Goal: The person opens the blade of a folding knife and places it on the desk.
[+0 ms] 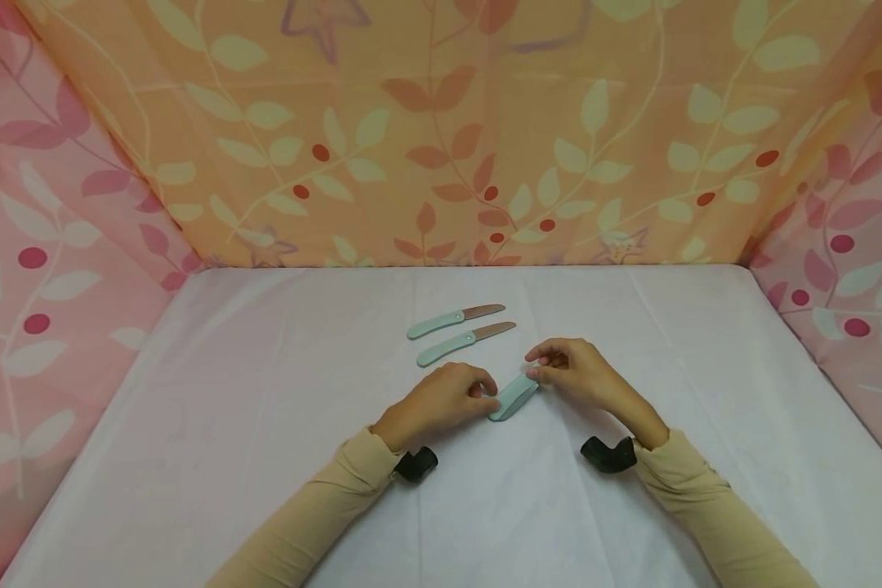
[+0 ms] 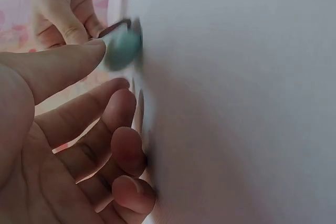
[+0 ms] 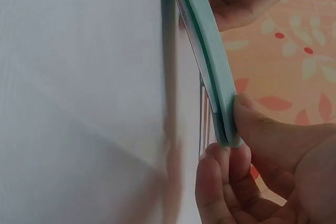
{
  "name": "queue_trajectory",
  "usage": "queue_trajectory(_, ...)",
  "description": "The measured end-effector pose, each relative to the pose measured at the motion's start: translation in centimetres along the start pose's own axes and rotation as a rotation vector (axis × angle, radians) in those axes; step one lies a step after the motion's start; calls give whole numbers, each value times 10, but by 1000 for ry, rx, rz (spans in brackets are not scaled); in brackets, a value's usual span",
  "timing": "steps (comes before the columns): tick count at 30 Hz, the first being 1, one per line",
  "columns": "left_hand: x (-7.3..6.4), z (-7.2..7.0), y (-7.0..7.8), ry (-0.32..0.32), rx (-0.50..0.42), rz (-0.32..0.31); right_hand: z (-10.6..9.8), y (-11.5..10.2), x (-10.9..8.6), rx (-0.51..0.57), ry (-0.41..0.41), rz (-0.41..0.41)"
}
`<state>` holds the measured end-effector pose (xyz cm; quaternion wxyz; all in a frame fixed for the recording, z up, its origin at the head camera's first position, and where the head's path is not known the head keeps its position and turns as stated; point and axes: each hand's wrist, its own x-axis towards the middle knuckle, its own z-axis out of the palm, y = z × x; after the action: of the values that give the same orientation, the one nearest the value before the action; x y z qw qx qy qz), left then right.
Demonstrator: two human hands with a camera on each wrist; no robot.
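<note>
A pale green folding knife (image 1: 514,398) is between my two hands, tilted just above the white table. Its blade lies folded along the handle (image 3: 212,59) in the right wrist view. My left hand (image 1: 448,398) pinches the near end, its thumb (image 2: 79,61) against the green handle. With thumb and fingertips, my right hand (image 1: 581,374) pinches the far end. Beyond the hands lie two matching knives with their blades out: the upper knife (image 1: 435,325) and the lower knife (image 1: 445,350), roughly parallel and apart from each other.
A white cloth covers the table (image 1: 265,367). Patterned fabric walls stand on its sides, with an orange back wall (image 1: 426,147) and pink ones at left (image 1: 66,327) and right. Each wrist carries a black camera mount (image 1: 608,455).
</note>
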<state>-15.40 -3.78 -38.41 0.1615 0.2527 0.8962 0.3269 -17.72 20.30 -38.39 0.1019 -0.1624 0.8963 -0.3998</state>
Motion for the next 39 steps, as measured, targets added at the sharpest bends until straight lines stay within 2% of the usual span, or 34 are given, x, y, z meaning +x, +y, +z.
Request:
queue_trajectory(6, 0, 0, 0, -5, -60, -8, 3, -6, -2, 30, 20, -29)
queue_trajectory(14, -2, -3, -4, -4, -91, -6, 5, -12, -6, 85, 52, -50)
queue_trajectory(27, -13, -7, -1, -36, -132, 4, 11, -18, -17, 78, 109, -30)
queue_trajectory(39, -26, -6, -2, -56, -137, 33, 16, -23, -33, 127, 87, -57)
